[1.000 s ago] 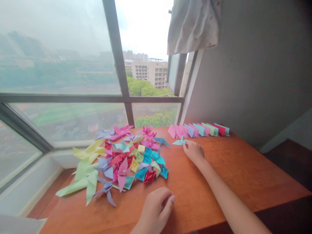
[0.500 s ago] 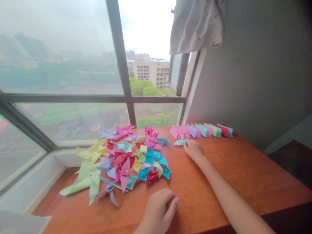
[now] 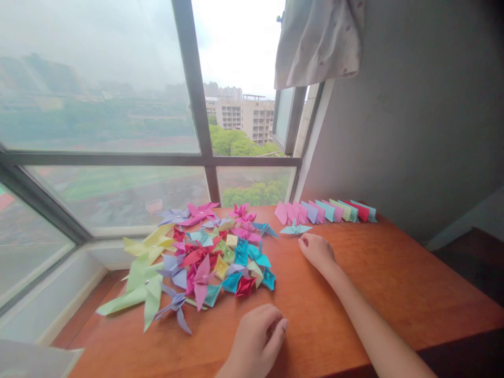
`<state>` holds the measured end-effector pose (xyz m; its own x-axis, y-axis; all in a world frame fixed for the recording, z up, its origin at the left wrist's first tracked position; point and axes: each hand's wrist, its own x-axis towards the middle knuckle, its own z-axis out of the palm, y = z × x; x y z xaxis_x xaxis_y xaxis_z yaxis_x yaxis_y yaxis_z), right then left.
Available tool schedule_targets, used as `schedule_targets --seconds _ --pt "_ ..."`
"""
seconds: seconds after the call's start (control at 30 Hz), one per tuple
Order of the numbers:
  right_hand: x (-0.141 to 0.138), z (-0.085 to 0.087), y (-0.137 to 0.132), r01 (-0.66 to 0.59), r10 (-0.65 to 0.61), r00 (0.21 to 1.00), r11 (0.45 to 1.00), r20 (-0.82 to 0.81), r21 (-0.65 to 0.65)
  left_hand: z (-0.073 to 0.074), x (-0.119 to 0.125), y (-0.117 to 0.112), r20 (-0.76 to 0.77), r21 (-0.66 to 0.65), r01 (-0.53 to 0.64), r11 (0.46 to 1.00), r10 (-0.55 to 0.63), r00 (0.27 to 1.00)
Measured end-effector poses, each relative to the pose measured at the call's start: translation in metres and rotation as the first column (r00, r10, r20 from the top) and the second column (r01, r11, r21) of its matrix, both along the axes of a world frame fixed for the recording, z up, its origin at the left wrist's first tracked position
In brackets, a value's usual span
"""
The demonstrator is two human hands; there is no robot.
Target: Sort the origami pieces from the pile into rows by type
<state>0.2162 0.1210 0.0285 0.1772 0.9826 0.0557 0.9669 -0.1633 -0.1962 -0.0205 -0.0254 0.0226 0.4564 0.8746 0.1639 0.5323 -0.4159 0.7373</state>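
Note:
A pale blue paper crane (image 3: pixel 295 230) stands by itself on the wooden table (image 3: pixel 378 283), in front of a row of folded paper pieces (image 3: pixel 325 211). Just below the crane is my right hand (image 3: pixel 317 252), its fingers curled together, apart from the crane and holding nothing. My left hand (image 3: pixel 258 333) rests near the front edge with fingers and thumb curled in, and nothing shows in it. Left of the crane spreads a pile of folded paper: a pale green pinwheel (image 3: pixel 147 286), a purple crane (image 3: pixel 177 307), a red piece (image 3: pixel 246 286) and several others.
A blue crane (image 3: pixel 265 229) sits at the pile's right edge. Behind the table are large windows with a dark frame (image 3: pixel 157 159). A spotted curtain (image 3: pixel 321 47) hangs at the open pane, beside a grey wall (image 3: pixel 409 121).
My right hand has let go of the pale blue crane and drawn back slightly toward me. The crane stays where it was, and my left hand has hardly moved.

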Motion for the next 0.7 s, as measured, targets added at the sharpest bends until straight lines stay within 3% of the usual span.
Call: schedule_targets --seconds 0.2,0.47,0.6,0.7 --pt "-0.011 -0.006 -0.042 -0.044 0.048 0.994 0.998 -0.094 0.043 0.000 -0.002 0.000 0.077 -0.019 -0.025 1.000 0.026 0.997" --pt "-0.023 -0.030 -0.083 -0.120 0.158 0.953 0.981 -0.258 0.156 0.006 -0.005 0.002 0.238 -0.065 -0.119 0.991 0.131 0.962" --pt "-0.023 -0.039 -0.087 -0.139 0.207 0.930 0.963 -0.304 0.229 0.012 -0.023 0.003 0.244 0.028 -0.181 0.983 0.168 0.955" --pt "-0.022 -0.042 -0.086 -0.144 0.221 0.920 0.959 -0.324 0.246 0.020 -0.049 0.003 0.212 0.148 -0.282 0.948 0.248 0.945"
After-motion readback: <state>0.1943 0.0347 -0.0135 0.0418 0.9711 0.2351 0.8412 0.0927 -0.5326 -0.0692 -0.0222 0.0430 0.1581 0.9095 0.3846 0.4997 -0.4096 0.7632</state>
